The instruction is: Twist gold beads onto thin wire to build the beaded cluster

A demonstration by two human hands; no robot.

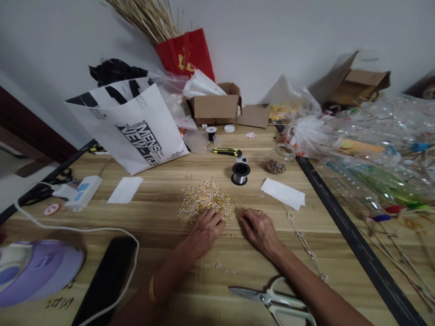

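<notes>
Left fingers (214,216) at bead pile (205,196), spool (240,173) beyond, scissors (266,299) nearer

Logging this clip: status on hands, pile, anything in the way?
Left hand at near edge of glittery pile. Right hand apart from it, rightward. Scissors by right forearm, clear of pile.

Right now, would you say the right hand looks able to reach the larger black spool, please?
Probably yes: the larger black spool stands a short way beyond the right hand, and I see nothing upright between them.
</notes>
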